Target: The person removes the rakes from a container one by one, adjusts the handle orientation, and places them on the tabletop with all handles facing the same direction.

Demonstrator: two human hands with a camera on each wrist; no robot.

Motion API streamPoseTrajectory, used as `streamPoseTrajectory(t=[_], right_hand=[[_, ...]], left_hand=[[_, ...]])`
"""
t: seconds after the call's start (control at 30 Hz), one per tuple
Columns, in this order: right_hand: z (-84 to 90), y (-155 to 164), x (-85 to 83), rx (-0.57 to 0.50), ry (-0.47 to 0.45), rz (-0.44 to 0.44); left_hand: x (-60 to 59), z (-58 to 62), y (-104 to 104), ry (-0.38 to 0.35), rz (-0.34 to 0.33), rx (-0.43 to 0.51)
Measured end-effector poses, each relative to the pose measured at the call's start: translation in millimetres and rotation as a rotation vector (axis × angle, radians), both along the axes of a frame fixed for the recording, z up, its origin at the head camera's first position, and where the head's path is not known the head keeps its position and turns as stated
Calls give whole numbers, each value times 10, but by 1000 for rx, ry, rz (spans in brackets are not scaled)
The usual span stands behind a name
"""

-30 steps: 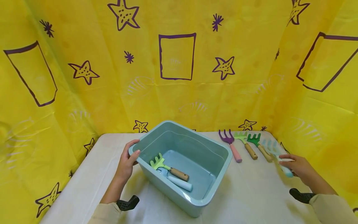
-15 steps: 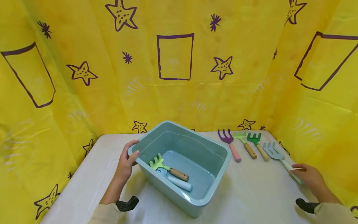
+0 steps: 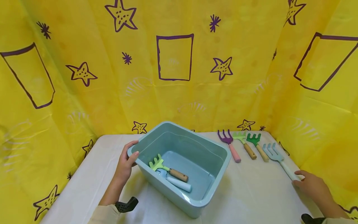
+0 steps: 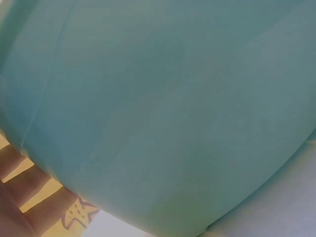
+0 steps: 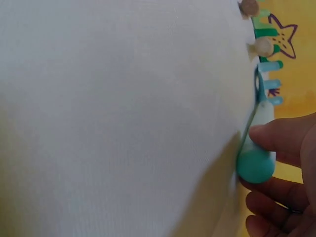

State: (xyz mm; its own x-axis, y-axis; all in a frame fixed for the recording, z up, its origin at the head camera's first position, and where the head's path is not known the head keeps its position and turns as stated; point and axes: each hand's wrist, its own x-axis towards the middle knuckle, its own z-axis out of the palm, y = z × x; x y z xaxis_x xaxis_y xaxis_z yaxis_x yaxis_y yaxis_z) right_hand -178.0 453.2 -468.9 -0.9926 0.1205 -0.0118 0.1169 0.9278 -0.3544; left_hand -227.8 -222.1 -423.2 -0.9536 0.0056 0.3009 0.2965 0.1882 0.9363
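Note:
My left hand [image 3: 127,158] grips the left corner of a grey-blue plastic bin [image 3: 184,193], thumb over the rim and fingers outside. Inside the bin lie a light green hand rake [image 3: 167,168] with a wooden handle and a light blue hand tool [image 3: 179,183], its head partly hidden. At the table's right edge, my right hand [image 3: 316,188] pinches the handle end of a light blue garden hand fork [image 3: 281,160]. The right wrist view shows the thumb on top of the handle [image 5: 256,155], with a finger at its underside. The fork's tines point toward the back wall.
Left of the fork lie a dark green rake [image 3: 258,147], a light green rake [image 3: 246,146] and a purple fork [image 3: 229,144] with a pink handle, in a row. A white cloth covers the table [image 3: 246,199]. Yellow patterned curtains [image 3: 179,102] stand close behind and on both sides.
My right hand has moved the light blue fork right and toward me, from beside the dark green rake to the row's right end. The hand now holds the handle's tip. The left hand stays put.

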Motion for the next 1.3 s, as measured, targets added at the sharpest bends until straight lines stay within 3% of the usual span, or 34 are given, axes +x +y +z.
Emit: streamPoseTrajectory(t=[0.17, 0.47, 0.63, 0.8, 1.1, 1.3], right_hand=[[5, -61, -44, 6, 53, -39], [67, -135, -208, -69, -6, -136], [75, -101, -273, -77, 3, -136], [86, -91, -302, -63, 94, -142], [382, -324, -458, -75, 161, -144], [639, -639, -623, -152, 155, -96]], left_hand=[[7, 13, 5, -2, 4, -3], [12, 12, 13, -16, 2, 4], [13, 4, 7, -15, 6, 3], [20, 20, 11, -16, 6, -3], [28, 32, 1, -24, 12, -6], [17, 16, -3, -27, 2, 4]])
